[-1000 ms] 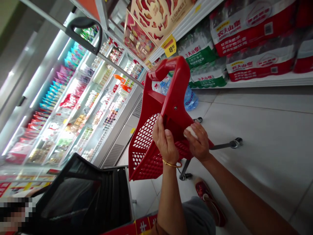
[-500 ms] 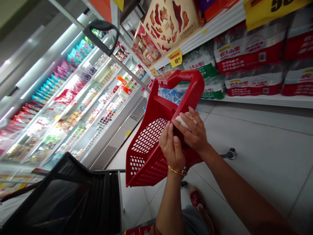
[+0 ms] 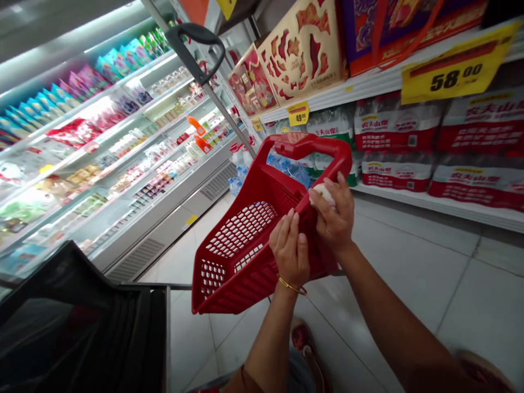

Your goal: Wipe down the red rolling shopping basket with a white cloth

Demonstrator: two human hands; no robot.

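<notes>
A red plastic shopping basket (image 3: 241, 245) with a perforated wall and a thick handle hangs tilted in the aisle in front of me. My left hand (image 3: 290, 250), a gold bangle on its wrist, grips the basket's near rim with the fingers closed over the edge. My right hand (image 3: 333, 210) presses a small white cloth (image 3: 324, 193) against the side of the basket's handle, fingers curled round it. Both arms reach up from the bottom of the view.
A black cart (image 3: 82, 322) stands at the lower left, its telescopic handle (image 3: 196, 49) reaching up. A lit refrigerated case (image 3: 90, 158) lines the left. Shelves of bottled water packs (image 3: 409, 142) and gift boxes (image 3: 303, 49) with yellow price tags (image 3: 450, 76) run along the right. The floor is grey tile (image 3: 409, 267).
The basket has tipped further over and its handle end has swung right. My right hand with the cloth has slid up from the basket's side to the handle. The view has turned right.
</notes>
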